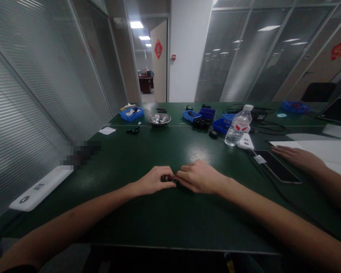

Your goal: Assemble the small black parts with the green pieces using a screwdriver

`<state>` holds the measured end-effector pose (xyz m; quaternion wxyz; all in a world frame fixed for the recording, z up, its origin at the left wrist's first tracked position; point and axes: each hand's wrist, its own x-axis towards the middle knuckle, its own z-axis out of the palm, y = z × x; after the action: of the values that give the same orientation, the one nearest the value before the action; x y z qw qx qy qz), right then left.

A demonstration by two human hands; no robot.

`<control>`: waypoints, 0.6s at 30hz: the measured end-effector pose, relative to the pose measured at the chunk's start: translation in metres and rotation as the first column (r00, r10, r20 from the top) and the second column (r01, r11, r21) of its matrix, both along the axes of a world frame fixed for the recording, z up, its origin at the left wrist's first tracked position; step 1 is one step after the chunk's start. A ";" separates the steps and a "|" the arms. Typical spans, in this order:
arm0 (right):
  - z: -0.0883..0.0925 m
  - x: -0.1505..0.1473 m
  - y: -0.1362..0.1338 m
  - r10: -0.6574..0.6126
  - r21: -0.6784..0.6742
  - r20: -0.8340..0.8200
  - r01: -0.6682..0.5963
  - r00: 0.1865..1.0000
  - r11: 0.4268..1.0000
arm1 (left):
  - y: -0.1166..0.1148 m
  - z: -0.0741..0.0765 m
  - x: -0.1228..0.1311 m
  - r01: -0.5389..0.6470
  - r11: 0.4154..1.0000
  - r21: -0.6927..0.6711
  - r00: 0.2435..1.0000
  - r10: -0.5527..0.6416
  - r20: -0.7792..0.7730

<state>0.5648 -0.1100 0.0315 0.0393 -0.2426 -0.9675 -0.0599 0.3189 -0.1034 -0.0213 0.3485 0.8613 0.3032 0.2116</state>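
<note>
Above the green table (136, 223), both hands meet near the middle of the view. My left hand (153, 182) is closed, thumb below and fingers curled above, around a small black part (165, 178) that shows in the gap between them. My right hand (201, 177) is closed too, its fingertips pinched against the left fingertips at the end of that part. A thin sliver of something shows between the fingertips, too small to name. The right fingers hide most of what they hold.
Toward the back stand a metal bowl (159, 120), blue bins (132, 113) and black round parts (202, 123). A water bottle (239, 125), a phone (278, 167) and cables are to the right, beside another person's hand (298, 157). A white device (42, 189) lies at left.
</note>
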 end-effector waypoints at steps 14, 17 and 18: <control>-0.052 0.020 -0.003 -0.100 -0.115 -0.236 0.074 0.967 0.991 | -0.002 0.001 0.002 -0.046 0.998 0.048 0.999 0.047 -0.009; -0.048 0.019 -0.004 -0.109 -0.122 -0.230 0.082 0.967 0.989 | -0.003 0.004 0.002 -0.046 0.998 0.048 0.999 0.047 -0.018; -0.047 0.018 -0.004 -0.112 -0.124 -0.227 0.086 0.967 0.989 | -0.003 0.004 0.002 -0.046 0.998 0.048 0.999 0.048 -0.022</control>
<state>0.5833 -0.1142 -0.0151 0.1359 -0.2979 -0.9446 0.0222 0.3210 -0.1069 -0.0169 0.3193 0.8644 0.3223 0.2169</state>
